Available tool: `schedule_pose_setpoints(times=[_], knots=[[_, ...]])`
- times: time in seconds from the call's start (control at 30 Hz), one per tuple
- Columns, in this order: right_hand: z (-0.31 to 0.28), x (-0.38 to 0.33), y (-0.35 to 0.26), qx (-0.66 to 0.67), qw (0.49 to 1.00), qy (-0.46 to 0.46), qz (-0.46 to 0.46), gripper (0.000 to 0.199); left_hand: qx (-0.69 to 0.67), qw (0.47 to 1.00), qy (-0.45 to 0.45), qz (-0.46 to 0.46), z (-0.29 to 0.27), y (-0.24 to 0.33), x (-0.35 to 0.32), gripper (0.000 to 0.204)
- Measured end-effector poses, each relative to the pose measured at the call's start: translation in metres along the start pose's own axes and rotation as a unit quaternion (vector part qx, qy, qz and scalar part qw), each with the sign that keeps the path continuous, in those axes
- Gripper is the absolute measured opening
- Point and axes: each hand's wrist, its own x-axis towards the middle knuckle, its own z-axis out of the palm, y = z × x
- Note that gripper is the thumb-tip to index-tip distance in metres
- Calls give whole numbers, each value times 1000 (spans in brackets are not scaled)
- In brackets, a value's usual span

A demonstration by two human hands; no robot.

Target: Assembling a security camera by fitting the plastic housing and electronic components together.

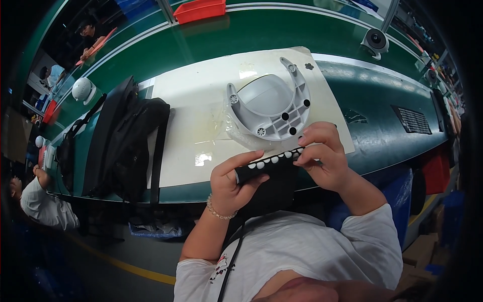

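Observation:
My left hand (229,183) grips one end of a bent black sheet of round pads (246,173), with a row of white discs along its upper edge. At the sheet's other end, the thumb and fingers of my right hand (324,158) are pinched together. Whether a single pad is between those fingertips is too small to tell. Just beyond my hands lies a white plastic housing (269,103) with a curved, ribbed base. Several black round pads (285,116) are on that base, and clear plastic film (236,132) shows under its left side.
A cream board (186,131) covers the green bench. Black bags (133,146) lie at left, a black perforated sheet (413,121) at right. White camera-like devices (376,41) stand on the green conveyor beyond, with a red bin (200,10). Other people work at far left.

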Motion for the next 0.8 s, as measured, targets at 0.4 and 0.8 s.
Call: schedule_pose_setpoints(times=[0.4,0.8], knots=[[0,-2,-3,-49,996,17,-66,23,39,999,16,28,1,-2,1,23],[21,40,-33,-23,987,-115,-113,35,108,988,27,106,2,-7,-5,29]])
